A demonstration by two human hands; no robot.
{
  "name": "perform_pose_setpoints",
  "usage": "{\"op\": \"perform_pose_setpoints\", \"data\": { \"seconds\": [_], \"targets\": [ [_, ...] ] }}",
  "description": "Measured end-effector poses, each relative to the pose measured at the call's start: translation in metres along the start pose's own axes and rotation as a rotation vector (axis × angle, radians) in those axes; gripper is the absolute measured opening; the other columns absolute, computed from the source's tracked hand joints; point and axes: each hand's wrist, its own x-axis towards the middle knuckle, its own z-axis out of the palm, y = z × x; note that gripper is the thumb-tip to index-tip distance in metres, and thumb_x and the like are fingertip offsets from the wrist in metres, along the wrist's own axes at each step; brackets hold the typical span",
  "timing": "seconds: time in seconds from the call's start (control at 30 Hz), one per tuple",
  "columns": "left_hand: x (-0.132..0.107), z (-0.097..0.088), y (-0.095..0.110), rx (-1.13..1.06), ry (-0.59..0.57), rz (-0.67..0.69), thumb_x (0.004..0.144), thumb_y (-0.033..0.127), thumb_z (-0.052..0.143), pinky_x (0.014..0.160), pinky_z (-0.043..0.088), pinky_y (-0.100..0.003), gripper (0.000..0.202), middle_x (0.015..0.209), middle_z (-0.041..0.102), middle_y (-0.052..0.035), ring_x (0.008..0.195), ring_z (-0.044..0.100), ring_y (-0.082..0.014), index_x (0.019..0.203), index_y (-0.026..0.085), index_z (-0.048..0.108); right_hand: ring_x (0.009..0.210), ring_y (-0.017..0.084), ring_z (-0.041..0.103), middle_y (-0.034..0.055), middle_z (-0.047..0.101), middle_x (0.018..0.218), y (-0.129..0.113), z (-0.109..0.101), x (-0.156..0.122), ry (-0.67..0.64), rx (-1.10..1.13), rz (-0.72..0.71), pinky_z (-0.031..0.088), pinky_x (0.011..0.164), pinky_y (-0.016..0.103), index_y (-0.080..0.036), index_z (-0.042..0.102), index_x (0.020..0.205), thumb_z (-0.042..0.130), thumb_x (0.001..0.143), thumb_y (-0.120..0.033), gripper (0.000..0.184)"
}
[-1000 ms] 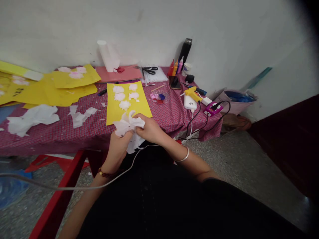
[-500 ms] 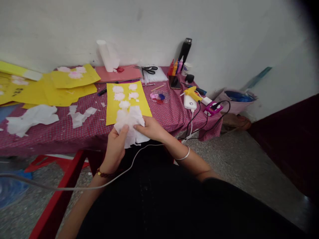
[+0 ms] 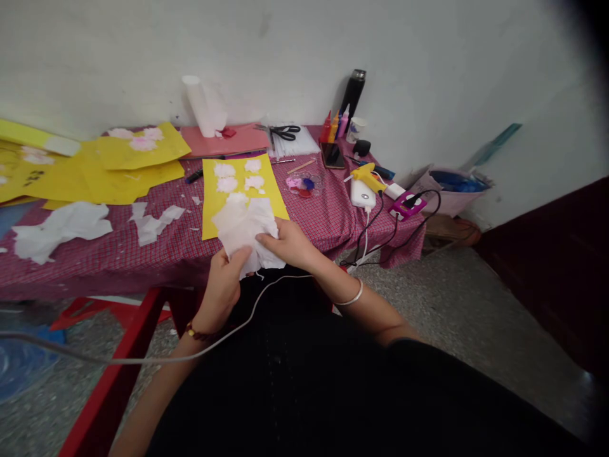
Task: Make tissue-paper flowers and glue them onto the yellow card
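Both hands grip a crumpled white tissue paper in front of my body. My left hand pinches its lower left edge with the thumb on top. My right hand has its thumb on the right side of the sheet, the other fingers hidden behind it. The tissue overlaps the lower part of a yellow sheet of paper, which lies on the table. Several white tissue puffs sit on the upper part of that sheet.
Torn white tissue and yellow sheets lie to the left. Scissors, a tissue roll and paint bottles stand or lie at the back. A yellow glue gun, power strip and cables are at right. A white cord crosses my lap.
The tissue is spread wider and its upper left part has swung out to the left, now covering the lowest puff. My left thumb has shifted slightly right and down.
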Motion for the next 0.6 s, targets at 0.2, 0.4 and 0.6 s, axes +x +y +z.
{"op": "perform_pose_setpoints", "data": {
  "seconds": [0.2, 0.4, 0.6],
  "targets": [
    [0.0020, 0.0036, -0.0019, 0.034, 0.017, 0.068, 0.062, 0.028, 0.082, 0.068, 0.056, -0.026, 0.035, 0.091, 0.075, -0.0070, 0.076, 0.069, -0.0172, 0.093, 0.014, 0.073, 0.079, 0.017, 0.060, 0.0052, 0.069, 0.089, 0.0002, 0.0017, -0.0003, -0.005, -0.013, -0.013, 0.047, 0.071, 0.028, -0.014, 0.064, 0.095, 0.058, 0.084, -0.026, 0.017],
    [-0.0011, 0.0007, -0.0040, 0.157, -0.008, 0.069, 0.064, 0.025, 0.080, 0.065, 0.054, -0.025, 0.031, 0.087, 0.075, -0.0055, 0.074, 0.068, -0.0170, 0.092, 0.012, 0.074, 0.079, 0.016, 0.060, 0.0040, 0.069, 0.089, 0.0004, 0.0011, 0.0003, 0.003, -0.018, -0.005, 0.047, 0.072, 0.027, -0.015, 0.065, 0.096, 0.058, 0.084, -0.027, 0.018],
    [0.0022, -0.0050, 0.0005, 0.224, 0.075, 0.104, 0.065, 0.024, 0.077, 0.068, 0.055, -0.026, 0.028, 0.085, 0.076, -0.0052, 0.072, 0.068, -0.0164, 0.091, 0.013, 0.075, 0.079, 0.016, 0.061, 0.0048, 0.070, 0.089, 0.0013, -0.0035, 0.0012, -0.048, 0.035, 0.049, 0.047, 0.070, 0.027, -0.013, 0.065, 0.098, 0.060, 0.083, -0.028, 0.021]
  ]
}}
